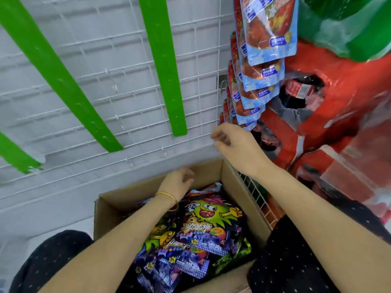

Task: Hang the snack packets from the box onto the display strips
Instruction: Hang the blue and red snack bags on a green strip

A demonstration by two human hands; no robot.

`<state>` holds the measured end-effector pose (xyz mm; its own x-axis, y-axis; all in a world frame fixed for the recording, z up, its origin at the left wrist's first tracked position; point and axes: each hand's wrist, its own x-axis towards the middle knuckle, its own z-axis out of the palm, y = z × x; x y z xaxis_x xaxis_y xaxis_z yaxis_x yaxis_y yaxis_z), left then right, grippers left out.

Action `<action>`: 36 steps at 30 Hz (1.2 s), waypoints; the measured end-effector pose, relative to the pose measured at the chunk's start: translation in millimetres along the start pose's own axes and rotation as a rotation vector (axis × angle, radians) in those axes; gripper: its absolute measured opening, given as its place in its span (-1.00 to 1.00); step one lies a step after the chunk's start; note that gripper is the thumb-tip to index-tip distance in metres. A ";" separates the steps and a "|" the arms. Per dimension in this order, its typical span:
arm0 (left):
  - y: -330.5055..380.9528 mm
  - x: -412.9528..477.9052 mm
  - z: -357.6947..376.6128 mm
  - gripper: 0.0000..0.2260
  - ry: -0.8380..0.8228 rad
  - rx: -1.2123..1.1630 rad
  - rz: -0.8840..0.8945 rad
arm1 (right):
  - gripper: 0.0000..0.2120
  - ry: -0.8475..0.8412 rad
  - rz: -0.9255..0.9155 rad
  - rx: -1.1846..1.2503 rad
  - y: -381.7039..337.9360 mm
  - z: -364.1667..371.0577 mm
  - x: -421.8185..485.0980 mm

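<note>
Head view: snack packets (203, 229) heaped in box (230, 182) at 6 o'clock, left hand (178, 182) loosely curled above them, empty; right hand (232, 142) at 1 o'clock, fingers curled, empty, below blue hung packets (264, 39); green display strips (163, 66) at 11 o'clock bare.

The purple snack packets (198, 235) in the cardboard box (230, 182) carry "30" near their lower edges, and big yellow Chinese lettering, perhaps ending in 糖. Labels on the hanging blue pouches (269, 32) blur out.
</note>
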<state>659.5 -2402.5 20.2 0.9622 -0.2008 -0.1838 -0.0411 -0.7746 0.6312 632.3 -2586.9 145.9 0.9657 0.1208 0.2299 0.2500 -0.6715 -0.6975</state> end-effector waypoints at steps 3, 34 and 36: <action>-12.0 7.0 32.2 -0.68 -0.136 0.186 -0.041 | -0.82 -0.066 0.106 -0.051 11.1 6.0 4.7; 105.8 -21.1 -118.4 -0.83 -0.056 -0.225 0.407 | -0.75 -0.516 0.201 0.232 24.5 -3.6 4.1; 105.1 -19.0 -123.4 -0.91 0.098 -0.167 0.399 | -0.77 -0.414 0.194 0.253 23.5 -4.4 0.1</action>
<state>670.1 -2406.0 183.0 0.9011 -0.4006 0.1658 -0.3780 -0.5388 0.7528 638.0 -2605.9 132.5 0.9301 0.3250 -0.1712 0.0240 -0.5187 -0.8546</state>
